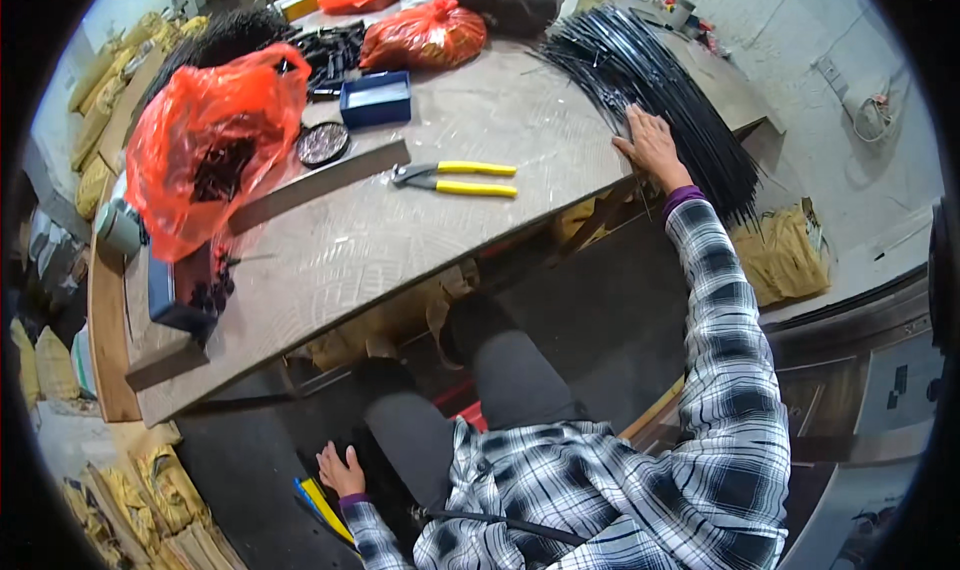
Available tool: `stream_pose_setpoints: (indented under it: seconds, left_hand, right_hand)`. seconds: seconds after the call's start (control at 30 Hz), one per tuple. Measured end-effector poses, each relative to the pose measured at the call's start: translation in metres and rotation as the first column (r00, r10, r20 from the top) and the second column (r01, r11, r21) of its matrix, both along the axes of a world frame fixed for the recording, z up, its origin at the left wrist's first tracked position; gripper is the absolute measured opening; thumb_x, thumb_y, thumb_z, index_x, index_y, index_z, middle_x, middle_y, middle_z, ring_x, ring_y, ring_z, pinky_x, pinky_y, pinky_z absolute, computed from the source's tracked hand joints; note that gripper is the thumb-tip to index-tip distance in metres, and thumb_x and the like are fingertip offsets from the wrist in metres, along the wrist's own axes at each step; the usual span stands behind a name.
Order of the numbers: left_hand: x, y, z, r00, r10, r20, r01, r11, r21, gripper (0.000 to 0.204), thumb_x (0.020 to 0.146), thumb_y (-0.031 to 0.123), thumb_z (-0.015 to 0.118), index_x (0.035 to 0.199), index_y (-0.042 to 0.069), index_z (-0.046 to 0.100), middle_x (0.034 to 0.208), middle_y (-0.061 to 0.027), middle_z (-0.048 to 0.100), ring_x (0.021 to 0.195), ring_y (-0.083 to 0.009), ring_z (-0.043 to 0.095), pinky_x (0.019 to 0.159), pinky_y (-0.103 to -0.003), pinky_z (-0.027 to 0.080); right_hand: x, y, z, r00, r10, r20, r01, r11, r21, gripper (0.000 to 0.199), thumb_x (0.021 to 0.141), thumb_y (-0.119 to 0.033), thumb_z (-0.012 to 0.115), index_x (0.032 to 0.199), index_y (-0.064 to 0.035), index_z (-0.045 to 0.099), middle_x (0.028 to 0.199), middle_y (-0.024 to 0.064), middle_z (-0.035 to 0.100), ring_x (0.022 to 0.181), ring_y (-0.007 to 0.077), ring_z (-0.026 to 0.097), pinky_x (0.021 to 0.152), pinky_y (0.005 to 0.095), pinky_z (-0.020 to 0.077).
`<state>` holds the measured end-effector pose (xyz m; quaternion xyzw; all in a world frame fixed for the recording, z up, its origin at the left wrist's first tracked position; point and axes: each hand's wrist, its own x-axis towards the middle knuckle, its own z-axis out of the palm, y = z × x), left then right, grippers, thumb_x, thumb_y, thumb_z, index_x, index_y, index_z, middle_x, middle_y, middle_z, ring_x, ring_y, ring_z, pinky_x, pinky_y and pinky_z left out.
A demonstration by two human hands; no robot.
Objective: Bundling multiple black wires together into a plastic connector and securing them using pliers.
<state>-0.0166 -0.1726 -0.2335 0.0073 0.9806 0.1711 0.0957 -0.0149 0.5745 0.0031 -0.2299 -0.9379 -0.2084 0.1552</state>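
My right hand (652, 142) lies at the table's right edge with its thumb apart and fingers stretched out. It touches the near side of a big bundle of long, thin black strips (690, 100), whose ends hang over the edge. Down beside my left thigh is my left hand (342, 472), its fingers apart and nothing in them. A yellow and blue object (322, 508) shows close to it, its kind unclear. On the tabletop (350, 250) a pair of yellow-handled pliers (460, 178) lies beside a flat bar (318, 185).
An open red plastic bag (215, 150) with dark pieces stands at left, a tied red bag (425, 35) farther back. Between them are a blue box (376, 100) and a round dish (323, 144). Another blue box (185, 295) sits front left. Yellow sacks (150, 500) line the floor.
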Motion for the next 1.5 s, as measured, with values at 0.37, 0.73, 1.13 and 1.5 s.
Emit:
stream_pose_setpoints:
  seconds: [0.37,0.73,1.13,1.5]
  left_hand:
    - [-0.028,0.082,0.036,0.981,-0.195,0.009,0.195,0.980,0.042,0.036,0.084,0.032,0.053,0.106,0.003,0.056,0.110,-0.0156,0.054,0.114,-0.0334,0.042,0.098,-0.052,0.023]
    - [-0.038,0.089,0.045,0.969,-0.247,-0.009,0.247,0.968,0.038,0.037,0.084,0.031,0.054,0.102,0.000,0.058,0.109,-0.0206,0.055,0.110,-0.0348,0.046,0.098,-0.053,0.024]
    - [-0.023,0.071,0.047,0.976,-0.219,-0.008,0.215,0.951,0.224,0.039,0.085,0.032,0.053,0.110,0.002,0.055,0.108,-0.0169,0.058,0.102,-0.0307,0.053,0.099,-0.050,0.025]
    - [-0.009,0.068,0.048,0.977,-0.210,-0.029,0.209,0.928,0.310,0.034,0.083,0.027,0.055,0.106,0.002,0.058,0.099,-0.0167,0.061,0.093,-0.0317,0.057,0.091,-0.044,0.035]
  right_hand:
    - [-0.048,0.022,0.004,0.950,-0.281,-0.137,0.224,0.918,-0.328,0.020,0.072,-0.013,0.051,0.086,0.0000,0.058,0.080,0.0197,0.062,0.081,0.0379,0.060,0.073,0.0458,0.0460]
    - [-0.024,0.005,0.026,0.978,-0.148,-0.148,0.110,0.965,-0.237,0.016,0.076,-0.019,0.055,0.077,-0.0031,0.058,0.079,0.0193,0.062,0.077,0.0378,0.060,0.068,0.0477,0.0472]
    - [-0.025,-0.037,0.163,0.986,-0.040,0.164,0.015,0.988,0.153,0.024,0.079,-0.024,0.056,0.071,-0.0032,0.065,0.078,0.0184,0.063,0.075,0.0292,0.064,0.063,0.0398,0.0501]
    - [-0.013,-0.012,0.005,0.958,-0.282,-0.058,0.272,0.953,-0.132,0.015,0.081,-0.013,0.046,0.079,-0.0066,0.058,0.080,0.0154,0.064,0.077,0.0319,0.063,0.067,0.0454,0.0489]
